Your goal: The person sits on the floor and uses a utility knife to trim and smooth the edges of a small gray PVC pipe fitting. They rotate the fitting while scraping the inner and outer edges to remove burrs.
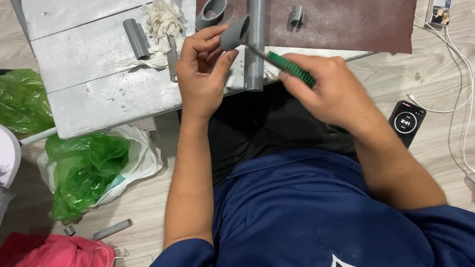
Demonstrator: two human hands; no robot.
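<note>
Both forearms run up from the bottom of the view, bare below short blue sleeves, elbows out, hands converging in front of the chest near the bench's front edge. Left hand (202, 69): wrist about straight, palm turned right, fingers curled w/ thumb on the near side and tips pinched together at its upper right. Right hand (326, 91): back of hand facing the camera, wrist bent inward, fingers folded into a closed fist, knuckles aimed up-left toward the left hand. Hands close together, not touching.
</note>
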